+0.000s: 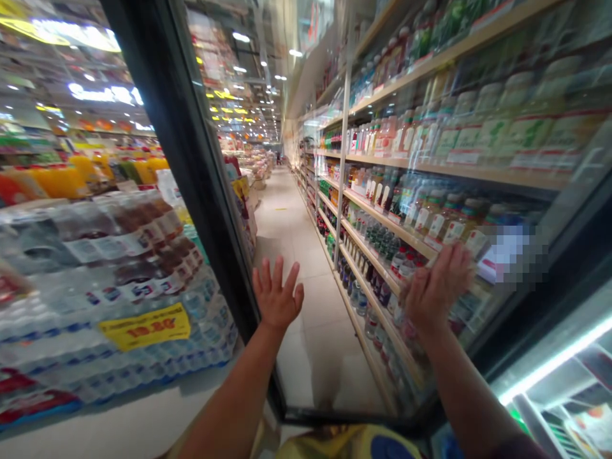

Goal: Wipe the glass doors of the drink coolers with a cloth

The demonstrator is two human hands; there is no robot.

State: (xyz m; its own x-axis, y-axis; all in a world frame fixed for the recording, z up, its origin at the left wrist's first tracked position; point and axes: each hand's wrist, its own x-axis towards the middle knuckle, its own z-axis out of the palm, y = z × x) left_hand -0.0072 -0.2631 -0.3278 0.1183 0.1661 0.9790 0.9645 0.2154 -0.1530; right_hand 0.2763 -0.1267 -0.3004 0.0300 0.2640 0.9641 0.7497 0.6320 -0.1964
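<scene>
A glass door [315, 357] in a black frame [191, 140] stands in front of me. My left hand [277, 293] is raised against or just before the glass, palm forward and fingers spread, with nothing in it. Higher to the right, my right hand [437, 287] is also at the glass. Its fingers are bent and pressed together, and blur hides whether anything is between them. Just beyond them is a bright, pixelated rectangle [507, 252] that I cannot make out. Yellow material [349, 445] with a dark blue patch shows at the bottom, near my body.
Shelves of bottled drinks [392, 159] show in the glass on the right. A tiled aisle [282, 223] runs into the distance. At left stand stacked bottle packs [143, 280] with a yellow price sign [148, 327]. A lit cooler interior [574, 389] is at lower right.
</scene>
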